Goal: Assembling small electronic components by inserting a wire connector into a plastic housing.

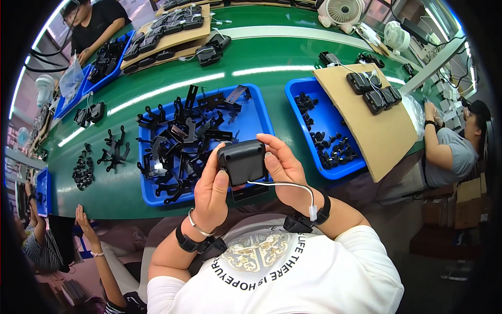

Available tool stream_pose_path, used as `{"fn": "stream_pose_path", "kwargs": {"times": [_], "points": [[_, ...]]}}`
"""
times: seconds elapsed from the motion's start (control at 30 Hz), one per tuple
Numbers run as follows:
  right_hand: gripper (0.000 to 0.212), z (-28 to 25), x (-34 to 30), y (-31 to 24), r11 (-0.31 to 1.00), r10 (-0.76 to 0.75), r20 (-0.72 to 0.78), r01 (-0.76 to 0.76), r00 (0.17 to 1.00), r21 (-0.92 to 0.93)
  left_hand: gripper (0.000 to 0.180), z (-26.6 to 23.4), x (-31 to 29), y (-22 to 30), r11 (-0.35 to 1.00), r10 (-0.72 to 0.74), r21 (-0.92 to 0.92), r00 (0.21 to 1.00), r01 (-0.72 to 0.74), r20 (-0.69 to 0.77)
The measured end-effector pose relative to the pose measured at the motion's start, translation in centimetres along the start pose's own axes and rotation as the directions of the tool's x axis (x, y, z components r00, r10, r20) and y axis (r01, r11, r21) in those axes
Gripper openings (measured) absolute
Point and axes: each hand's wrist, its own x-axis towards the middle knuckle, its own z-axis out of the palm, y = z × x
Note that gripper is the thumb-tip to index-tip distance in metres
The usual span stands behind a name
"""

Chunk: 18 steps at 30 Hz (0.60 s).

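Both my hands hold a black plastic housing (243, 161) with rounded corners over the near edge of a blue tray. My left hand (212, 191) is closed on its left side, thumb along the near face. From the right, my right hand (286, 175) grips the other side, fingertips at the far corner. A white cable (285, 184) leaves the housing's near edge and hangs over my right wrist, ending in a small white connector (313, 212). Below the housing shows a thin dark flat piece (250, 191); whether it is attached cannot be seen.
Black metal brackets (183, 131) fill much of the blue tray (265, 112). To the right, another blue tray (334, 174) holds small black knob-like parts (334, 152), partly under cardboard (355, 125) bearing similar housings (374, 94). Co-workers sit at left and right (449, 149).
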Motion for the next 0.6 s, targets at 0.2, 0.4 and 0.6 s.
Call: {"fn": "stream_pose_path", "kwargs": {"times": [0.2, 0.4, 0.6], "points": [[0.045, 0.1, -0.3, -0.1, 0.988, -0.058, 0.057, 0.066, 0.997, -0.143, 0.049, -0.2, 0.3, 0.5, 0.961, -0.090, -0.264, 0.996, 0.084, -0.011], [0.045, 0.2, 0.0, -0.8, 0.984, -0.066, 0.065, 0.076, 0.996, -0.163, 0.046, 0.3, 0.0, 0.6, 0.994, 0.058, -0.082, 0.991, -0.068, -0.118], [0.044, 0.3, 0.1, -2.3, 0.979, 0.042, 0.037, -0.034, 0.998, -0.200, 0.046, -0.2, 0.0, 0.6, 0.997, 0.000, -0.082, 0.998, -0.005, -0.065]]}}
